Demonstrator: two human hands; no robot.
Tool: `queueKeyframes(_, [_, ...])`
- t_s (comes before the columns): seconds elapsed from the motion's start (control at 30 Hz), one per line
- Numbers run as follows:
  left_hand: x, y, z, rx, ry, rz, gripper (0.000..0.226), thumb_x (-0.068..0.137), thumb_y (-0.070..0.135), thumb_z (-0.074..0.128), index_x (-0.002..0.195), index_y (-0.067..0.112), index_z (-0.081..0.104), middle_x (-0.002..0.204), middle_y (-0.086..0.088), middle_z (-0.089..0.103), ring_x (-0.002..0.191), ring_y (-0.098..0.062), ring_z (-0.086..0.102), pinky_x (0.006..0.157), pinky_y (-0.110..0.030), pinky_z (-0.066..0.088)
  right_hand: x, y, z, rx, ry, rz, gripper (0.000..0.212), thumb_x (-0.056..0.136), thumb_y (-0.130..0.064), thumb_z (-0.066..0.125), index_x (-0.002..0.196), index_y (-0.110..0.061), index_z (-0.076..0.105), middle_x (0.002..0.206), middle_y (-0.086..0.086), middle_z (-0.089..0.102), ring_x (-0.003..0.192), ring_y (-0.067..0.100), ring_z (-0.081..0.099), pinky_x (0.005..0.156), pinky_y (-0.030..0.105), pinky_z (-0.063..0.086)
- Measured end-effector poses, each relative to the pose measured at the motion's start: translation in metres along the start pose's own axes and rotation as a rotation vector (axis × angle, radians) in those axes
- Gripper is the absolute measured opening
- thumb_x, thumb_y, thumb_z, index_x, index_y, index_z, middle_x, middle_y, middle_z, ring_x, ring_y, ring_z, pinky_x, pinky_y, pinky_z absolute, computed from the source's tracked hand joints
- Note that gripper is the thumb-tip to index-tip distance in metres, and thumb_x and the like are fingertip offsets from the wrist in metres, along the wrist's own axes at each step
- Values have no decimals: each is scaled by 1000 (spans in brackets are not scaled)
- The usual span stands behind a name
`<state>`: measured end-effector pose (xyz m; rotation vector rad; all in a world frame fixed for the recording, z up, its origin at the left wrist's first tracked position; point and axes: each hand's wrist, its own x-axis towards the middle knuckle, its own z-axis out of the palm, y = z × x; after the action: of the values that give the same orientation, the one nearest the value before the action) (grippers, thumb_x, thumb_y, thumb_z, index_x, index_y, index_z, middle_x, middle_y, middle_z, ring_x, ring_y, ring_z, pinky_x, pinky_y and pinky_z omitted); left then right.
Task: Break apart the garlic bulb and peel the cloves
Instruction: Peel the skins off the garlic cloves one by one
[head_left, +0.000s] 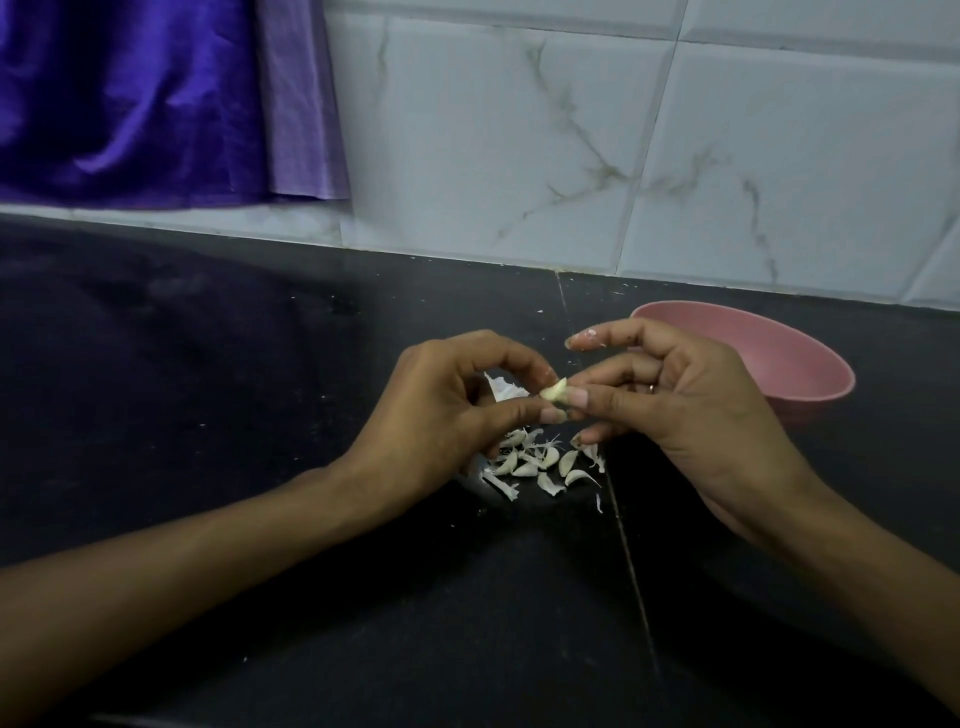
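Note:
A small pale garlic clove (555, 391) is held above the black counter between both hands. My left hand (441, 410) pinches it with thumb and forefinger from the left. From the right, my right hand (675, 400) pinches the same clove with thumb and fingers, its forefinger raised. A scrap of white skin (501, 388) shows behind my left fingers. Below the hands lies a pile of several cloves and papery peels (540, 465) on the counter.
A pink bowl (779, 353) stands on the counter behind my right hand, its inside hidden from here. The black counter (260, 389) meets a white marble-tiled wall (571, 156). A purple cloth (156, 104) hangs at the upper left.

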<state>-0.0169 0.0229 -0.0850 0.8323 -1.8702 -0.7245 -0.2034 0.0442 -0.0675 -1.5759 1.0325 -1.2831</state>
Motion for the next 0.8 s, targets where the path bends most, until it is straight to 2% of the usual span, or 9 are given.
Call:
queueKeyframes(0.1, [-1,-1,1,48,25,27,15,75,17,79,86,15,70,56,26,61,35,-2,48,39,-12,37,0,2,1,5,-3,0,35,74,2,73,106,-7,62,81,17,74,70,27,73,61,27,60])
queueKeyframes(0.3, [-1,-2,0,90,56,30,11,76,17,79,84,16,72,54,28,59,34,-1,48,40,-10,37,0,3,4,5,-1,-12,40,68,-6,74,105,-9,59,81,13,75,71,24,73,67,32,62])
queueKeyframes(0.63, [-2,-1,1,78,53,23,15,71,24,80,80,14,73,47,23,57,32,-1,47,41,-11,36,0,7,4,3,24,-24,36,74,6,74,94,-10,49,79,16,74,67,29,71,65,32,61])
queueKeyframes(0.8, [1,-3,2,-77,27,-114,10,75,20,80,81,15,72,45,11,58,32,-9,45,37,-18,36,0,6,3,-7,47,-20,33,79,9,71,93,-11,48,79,16,74,65,24,70,63,29,60])
